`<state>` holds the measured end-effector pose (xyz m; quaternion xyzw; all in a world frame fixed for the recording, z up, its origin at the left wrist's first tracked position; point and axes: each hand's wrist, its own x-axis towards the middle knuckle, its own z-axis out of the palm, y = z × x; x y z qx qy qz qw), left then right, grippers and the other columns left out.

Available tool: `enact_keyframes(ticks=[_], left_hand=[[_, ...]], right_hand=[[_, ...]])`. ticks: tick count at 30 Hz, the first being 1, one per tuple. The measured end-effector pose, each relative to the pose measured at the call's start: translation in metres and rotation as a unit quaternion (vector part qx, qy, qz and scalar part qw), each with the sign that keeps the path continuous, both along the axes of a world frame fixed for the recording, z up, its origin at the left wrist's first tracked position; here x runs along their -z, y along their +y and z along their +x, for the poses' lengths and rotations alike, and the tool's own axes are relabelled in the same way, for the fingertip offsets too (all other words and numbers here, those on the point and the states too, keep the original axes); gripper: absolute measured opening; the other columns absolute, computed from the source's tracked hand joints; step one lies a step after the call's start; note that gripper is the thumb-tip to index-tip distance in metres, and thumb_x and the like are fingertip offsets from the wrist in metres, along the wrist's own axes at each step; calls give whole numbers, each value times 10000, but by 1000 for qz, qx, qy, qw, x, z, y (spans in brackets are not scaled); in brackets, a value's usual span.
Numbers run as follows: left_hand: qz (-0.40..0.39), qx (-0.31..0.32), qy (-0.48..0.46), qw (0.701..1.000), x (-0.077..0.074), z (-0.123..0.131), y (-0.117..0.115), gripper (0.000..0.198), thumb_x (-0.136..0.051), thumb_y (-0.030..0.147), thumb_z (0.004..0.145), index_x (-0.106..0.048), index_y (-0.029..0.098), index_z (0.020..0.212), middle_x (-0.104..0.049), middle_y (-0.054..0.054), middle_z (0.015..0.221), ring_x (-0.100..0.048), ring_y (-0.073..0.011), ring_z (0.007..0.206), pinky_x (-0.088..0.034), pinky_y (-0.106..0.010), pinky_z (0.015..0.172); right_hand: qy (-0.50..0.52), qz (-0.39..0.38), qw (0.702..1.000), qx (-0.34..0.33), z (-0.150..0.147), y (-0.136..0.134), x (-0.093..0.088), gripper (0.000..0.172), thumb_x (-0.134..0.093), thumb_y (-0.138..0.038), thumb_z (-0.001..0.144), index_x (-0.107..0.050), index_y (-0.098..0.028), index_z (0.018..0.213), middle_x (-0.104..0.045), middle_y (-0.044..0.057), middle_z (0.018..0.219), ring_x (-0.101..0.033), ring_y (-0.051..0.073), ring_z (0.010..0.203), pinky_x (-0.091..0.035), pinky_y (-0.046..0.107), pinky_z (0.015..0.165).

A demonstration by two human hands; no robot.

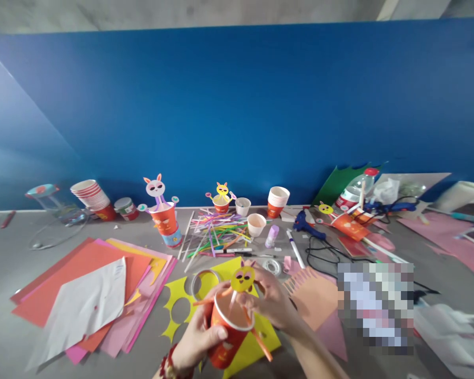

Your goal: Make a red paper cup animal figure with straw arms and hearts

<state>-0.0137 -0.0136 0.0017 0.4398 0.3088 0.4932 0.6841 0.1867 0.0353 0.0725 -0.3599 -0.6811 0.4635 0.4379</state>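
My left hand (pixel 203 326), a red beaded bracelet at its wrist, is closed around a red-orange paper cup (pixel 229 339) and holds it tilted above the table. Orange straws (pixel 263 345) stick out from both sides of the cup. A yellow paper animal face (pixel 242 278) stands over the cup's mouth on a pale straw. My right hand (pixel 270 300) is closed at the far right of the rim, thumb beside the pale straw and fingers behind the face. What exactly its fingertips pinch is hidden. Beneath lies a yellow sheet with round holes (pixel 237 263), a tape roll (pixel 199 284) on it.
Coloured paper sheets (pixel 79 263) lie at left. Several loose straws (pixel 221 229) are spread mid-table before a blue partition (pixel 237 116). A finished-looking rabbit cup (pixel 165 221), a blue glue gun (pixel 306 225) with black cable and stacked cups (pixel 278 200) stand around them.
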Motion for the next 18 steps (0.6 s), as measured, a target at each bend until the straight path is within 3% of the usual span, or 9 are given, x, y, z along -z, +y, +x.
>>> enact_keyframes(ticks=[3,7,11,18], left_hand=[[16,0,12,1000,-2,3,-1,801,-829,530,695,-573,205,1381,-547,-185,1434,-488,-424,1335,-415,-499,1104],[65,-28,26,997,-3,9,-4,799,-855,438,700,-538,231,1403,-525,-170,1458,-502,-409,1331,-442,-469,1086],[84,-43,30,995,-6,14,-6,740,-833,449,728,-562,219,1377,-557,-173,1424,-530,-405,1305,-456,-464,1075],[83,-48,43,994,-5,19,-3,743,-800,451,765,-526,212,1413,-545,-168,1431,-506,-399,1320,-432,-470,1095]], right_hand=[[7,-10,1000,7,-8,2,-2,220,-706,-400,855,-739,-196,782,-703,47,843,-645,216,828,-501,291,763],[25,-44,998,47,-15,-1,0,203,-692,-375,853,-690,-179,801,-693,31,749,-637,202,706,-502,275,651],[-3,-11,995,99,-18,-4,1,167,-699,-332,836,-645,-187,774,-687,22,741,-630,198,700,-509,274,667],[-28,9,991,132,-17,-8,1,113,-674,-303,843,-666,-194,813,-694,34,735,-642,212,698,-526,295,704]])
